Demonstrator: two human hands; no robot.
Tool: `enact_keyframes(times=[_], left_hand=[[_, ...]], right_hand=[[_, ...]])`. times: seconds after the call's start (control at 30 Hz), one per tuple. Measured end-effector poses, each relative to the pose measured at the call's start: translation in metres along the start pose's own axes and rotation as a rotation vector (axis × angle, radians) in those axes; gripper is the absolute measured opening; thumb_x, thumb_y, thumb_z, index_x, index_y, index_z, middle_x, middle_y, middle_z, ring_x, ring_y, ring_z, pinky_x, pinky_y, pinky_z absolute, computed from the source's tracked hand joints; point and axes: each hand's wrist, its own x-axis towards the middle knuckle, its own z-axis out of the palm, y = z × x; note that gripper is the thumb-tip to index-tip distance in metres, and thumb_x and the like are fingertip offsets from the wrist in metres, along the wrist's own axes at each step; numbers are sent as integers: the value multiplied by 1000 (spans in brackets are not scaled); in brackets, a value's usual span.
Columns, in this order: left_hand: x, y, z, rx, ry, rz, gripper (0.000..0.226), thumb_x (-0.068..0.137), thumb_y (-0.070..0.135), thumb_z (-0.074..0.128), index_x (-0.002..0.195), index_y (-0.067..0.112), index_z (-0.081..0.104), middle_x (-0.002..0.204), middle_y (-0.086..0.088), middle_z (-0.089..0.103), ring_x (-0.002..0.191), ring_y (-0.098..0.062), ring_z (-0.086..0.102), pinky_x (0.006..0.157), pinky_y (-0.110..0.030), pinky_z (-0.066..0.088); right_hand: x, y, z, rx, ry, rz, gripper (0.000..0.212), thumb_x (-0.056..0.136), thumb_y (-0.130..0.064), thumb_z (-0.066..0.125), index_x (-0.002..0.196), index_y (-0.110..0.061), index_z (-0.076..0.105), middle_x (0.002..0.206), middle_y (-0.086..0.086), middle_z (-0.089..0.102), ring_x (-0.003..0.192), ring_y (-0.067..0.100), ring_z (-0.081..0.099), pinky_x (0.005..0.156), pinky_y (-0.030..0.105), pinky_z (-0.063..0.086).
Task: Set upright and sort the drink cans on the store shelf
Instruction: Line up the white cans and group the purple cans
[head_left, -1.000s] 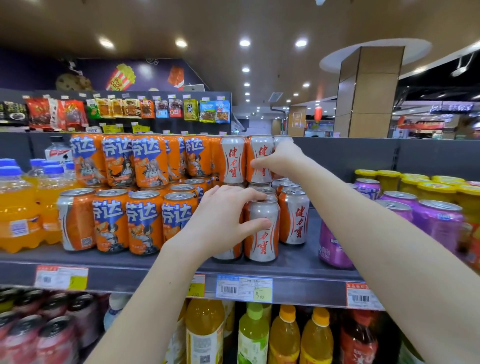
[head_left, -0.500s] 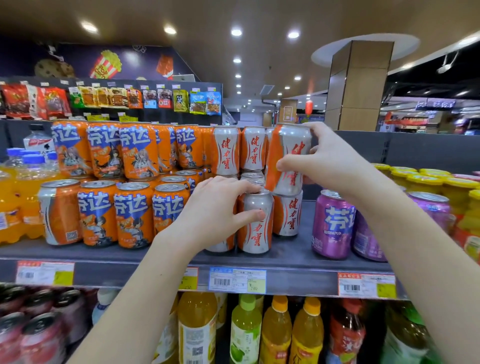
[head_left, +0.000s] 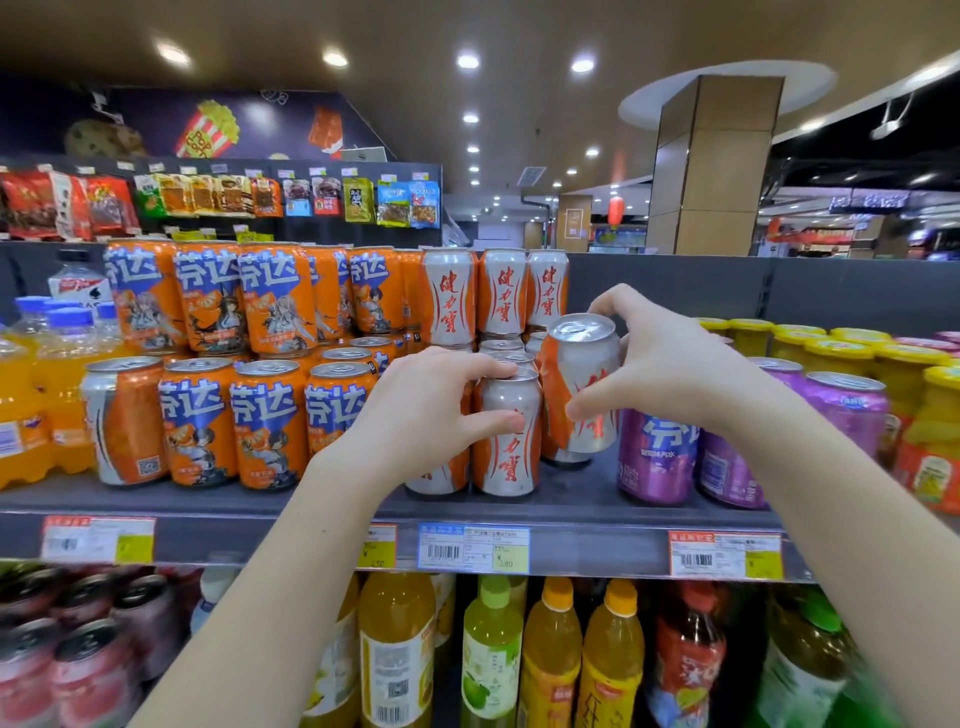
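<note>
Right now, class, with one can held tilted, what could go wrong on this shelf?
The tilted can, pinched in the right hand, might slip and drop onto the shelf. Lowered carelessly, it could bump the purple can beside it or the front can that the left hand grips.

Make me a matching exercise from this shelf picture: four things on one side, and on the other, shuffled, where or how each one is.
Things
1. left hand
2. right hand
3. purple can
4. orange cans

States
A. stacked in two tiers
B. holds a tilted can
C. stands on the shelf, right of the tilted can
D. grips an upright can on the shelf

Pairs: 1-D, 2-B, 3-C, 4-A
</note>
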Motion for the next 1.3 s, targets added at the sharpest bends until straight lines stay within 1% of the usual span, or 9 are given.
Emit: enact_keyframes(times=[0.27, 0.5, 0.67, 0.77, 0.9, 1.07, 1.17, 1.23, 1.3], left_hand=[[0, 0, 0, -19, -2, 1, 61, 84, 62, 70, 140, 40, 59, 138, 14, 63, 129, -8, 53, 106, -43, 49], [0, -1, 2, -8, 6, 5, 62, 83, 64, 68, 140, 41, 59, 138, 15, 63, 129, -7, 52, 106, -38, 49], [-2, -3, -1, -31, -23, 33, 61, 86, 64, 66, 142, 41, 57, 137, 18, 63, 129, -4, 52, 107, -40, 49], [-1, -5, -7, -31, -61, 43, 60, 88, 61, 66, 144, 41, 55, 143, 17, 57, 133, -5, 48, 110, -36, 45], [-2, -12, -11, 8, -58, 4, 64, 85, 64, 67, 144, 44, 51, 147, 12, 53, 136, -12, 47, 109, -45, 47], [-3, -9, -11, 30, -68, 1, 62, 85, 61, 66, 142, 39, 55, 144, 10, 56, 136, -16, 47, 109, -45, 46], [-4, -8, -11, 30, -74, -6, 61, 86, 60, 67, 143, 40, 54, 146, 10, 54, 136, -16, 46, 109, -42, 45], [-7, -8, -13, 46, -66, -11, 64, 85, 60, 69, 144, 42, 51, 148, 8, 50, 137, -16, 44, 110, -41, 43], [-10, -9, -15, 104, -51, -17, 68, 85, 59, 70, 147, 43, 47, 150, 5, 47, 138, -18, 42, 111, -41, 41]], right_hand=[[14, 10, 6, -193, -66, 6, 79, 55, -73, 81, 112, -32, 45, 98, -11, 63, 103, 20, 55, 101, 48, 40], [11, 15, 13, -423, -28, -101, 79, 64, -83, 69, 115, -26, 50, 95, -10, 66, 108, 21, 59, 118, 55, 8], [10, 22, 4, -413, -102, -109, 69, 69, -75, 72, 115, -26, 56, 102, -12, 68, 110, 16, 59, 120, 55, -2], [10, 24, 0, -379, -138, -141, 63, 73, -67, 75, 121, -32, 56, 107, -16, 67, 111, 13, 58, 120, 50, 16], [7, 26, 5, -225, -96, -166, 70, 65, -62, 84, 123, -31, 59, 107, -14, 67, 99, 12, 63, 94, 42, 53], [5, 31, 12, -212, -34, -188, 76, 65, -64, 84, 127, -27, 60, 111, -9, 70, 100, 14, 65, 89, 42, 57], [4, 31, 13, -281, -2, -206, 81, 70, -67, 78, 137, -28, 52, 123, -8, 68, 114, 17, 61, 109, 47, 44], [2, 31, 15, -386, 18, -247, 78, 77, -64, 73, 141, -28, 46, 128, -9, 65, 124, 17, 56, 124, 52, 17], [0, 29, 16, -441, 26, -268, 74, 80, -62, 72, 141, -28, 47, 129, -10, 65, 129, 17, 54, 125, 55, 0]])
